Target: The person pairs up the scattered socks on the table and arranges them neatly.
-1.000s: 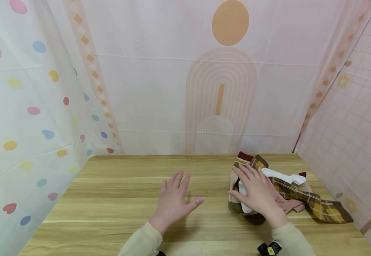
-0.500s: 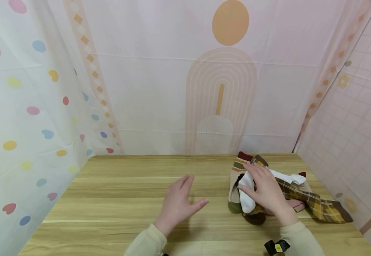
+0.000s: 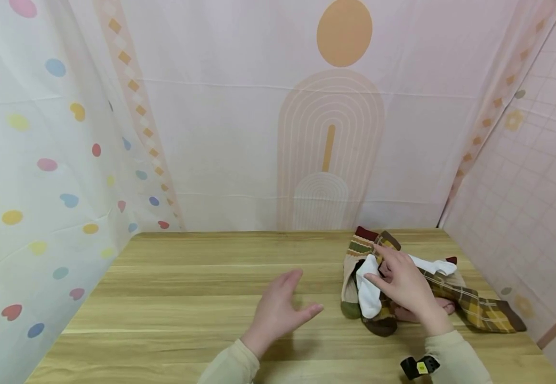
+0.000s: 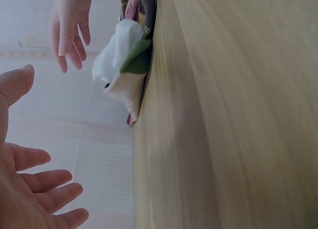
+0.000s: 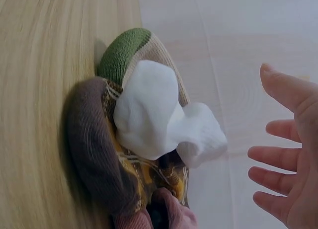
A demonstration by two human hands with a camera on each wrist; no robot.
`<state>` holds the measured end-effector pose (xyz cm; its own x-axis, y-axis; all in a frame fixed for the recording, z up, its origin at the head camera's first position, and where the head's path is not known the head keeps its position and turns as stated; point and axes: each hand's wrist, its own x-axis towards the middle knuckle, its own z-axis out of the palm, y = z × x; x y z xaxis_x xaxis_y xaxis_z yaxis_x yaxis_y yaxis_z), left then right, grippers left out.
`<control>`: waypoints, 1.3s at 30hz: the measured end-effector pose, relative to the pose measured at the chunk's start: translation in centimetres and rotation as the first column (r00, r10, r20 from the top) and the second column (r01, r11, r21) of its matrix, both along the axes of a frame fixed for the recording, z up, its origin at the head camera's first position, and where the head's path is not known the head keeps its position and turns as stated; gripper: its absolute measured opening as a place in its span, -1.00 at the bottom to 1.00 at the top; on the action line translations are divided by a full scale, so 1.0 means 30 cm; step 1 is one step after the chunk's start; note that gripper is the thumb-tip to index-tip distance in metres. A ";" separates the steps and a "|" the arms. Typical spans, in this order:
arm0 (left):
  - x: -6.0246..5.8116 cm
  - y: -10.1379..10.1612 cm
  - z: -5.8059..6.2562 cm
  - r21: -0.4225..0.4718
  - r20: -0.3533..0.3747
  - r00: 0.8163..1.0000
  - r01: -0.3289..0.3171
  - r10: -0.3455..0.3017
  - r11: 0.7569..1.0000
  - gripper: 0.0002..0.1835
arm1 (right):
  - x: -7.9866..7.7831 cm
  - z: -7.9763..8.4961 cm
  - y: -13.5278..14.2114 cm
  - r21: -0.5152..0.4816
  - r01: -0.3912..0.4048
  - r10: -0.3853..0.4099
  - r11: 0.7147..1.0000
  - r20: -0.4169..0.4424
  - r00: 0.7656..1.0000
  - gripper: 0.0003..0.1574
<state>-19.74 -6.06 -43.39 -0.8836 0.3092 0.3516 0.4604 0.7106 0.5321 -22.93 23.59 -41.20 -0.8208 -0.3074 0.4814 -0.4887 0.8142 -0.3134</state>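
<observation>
My right hand (image 3: 404, 282) hovers over a heap of socks at the table's right side, fingers relaxed and holding nothing. The heap has a white sock (image 3: 369, 293) on top, a beige sock with a green toe and striped cuff (image 3: 349, 277), brown and yellow plaid socks (image 3: 491, 314) and a pink sock (image 3: 445, 305). In the right wrist view the white sock (image 5: 149, 110) lies over a plaid one with a dark brown toe (image 5: 94, 144), apart from the fingers. Left of the heap, my left hand (image 3: 278, 309) is raised above the table with fingers loosely bent and thumb spread.
The wooden table (image 3: 186, 298) ends at a pale curtain (image 3: 230, 133) behind it. A dotted curtain (image 3: 42, 202) hangs on the left and a grid-patterned one (image 3: 541, 186) on the right. A black wrist device (image 3: 419, 367) sits at the right sleeve.
Both hands have shifted to the right and turned more sideways, the right uncovering more of the white sock. The socks lie where they were.
</observation>
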 end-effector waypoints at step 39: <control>0.047 0.189 -0.060 -0.017 -0.086 0.989 0.116 -0.117 0.993 -0.22 | -0.088 -0.016 0.047 -0.083 0.067 -0.046 0.994 0.236 0.971 -0.26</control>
<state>-18.33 -0.39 -45.17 -0.8076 0.4129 0.4211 0.5845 0.6557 0.4780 -25.59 25.00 -41.70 -0.9284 -0.2217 0.2983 -0.3477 0.8018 -0.4860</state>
